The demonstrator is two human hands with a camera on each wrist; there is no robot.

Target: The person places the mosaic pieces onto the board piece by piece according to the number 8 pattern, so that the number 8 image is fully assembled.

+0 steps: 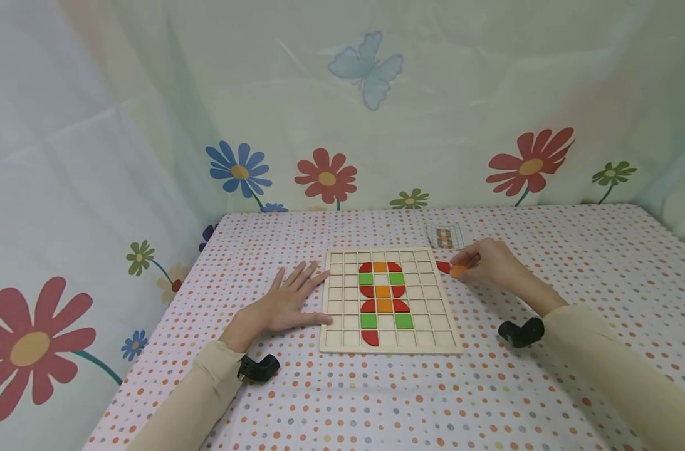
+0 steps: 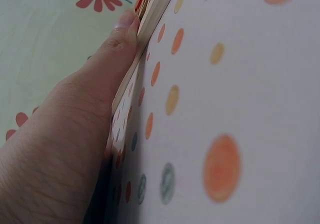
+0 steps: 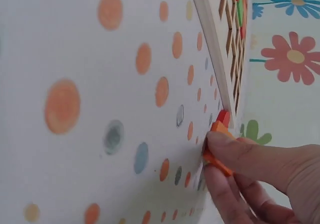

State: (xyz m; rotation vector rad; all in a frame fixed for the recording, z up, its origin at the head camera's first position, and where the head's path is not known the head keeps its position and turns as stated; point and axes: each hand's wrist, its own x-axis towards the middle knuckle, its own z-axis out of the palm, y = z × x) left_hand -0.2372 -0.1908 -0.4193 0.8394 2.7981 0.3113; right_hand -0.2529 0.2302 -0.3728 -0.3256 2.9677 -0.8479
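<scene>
A wooden grid board (image 1: 390,335) lies on the table, with red rounded tiles, orange squares and green squares (image 1: 368,321) set in its middle columns. My left hand (image 1: 288,304) is spread at the board's left side, its thumb and a fingertip touching the frame. Off the right edge, my right hand (image 1: 486,263) pinches an orange square tile (image 3: 218,149) between thumb and fingers. A red rounded tile (image 1: 443,267) sits between the board's edge and that orange tile. The right wrist view shows this red tile (image 3: 223,117) close to the board's corner.
A small pattern card (image 1: 457,235) in a clear cover lies behind the board's right corner. Dotted cloth (image 1: 348,401) covers the table. A hanging sheet (image 1: 432,125) printed with flowers and a butterfly stands along the back and sides. A black wrist device (image 1: 521,332) is by the right forearm.
</scene>
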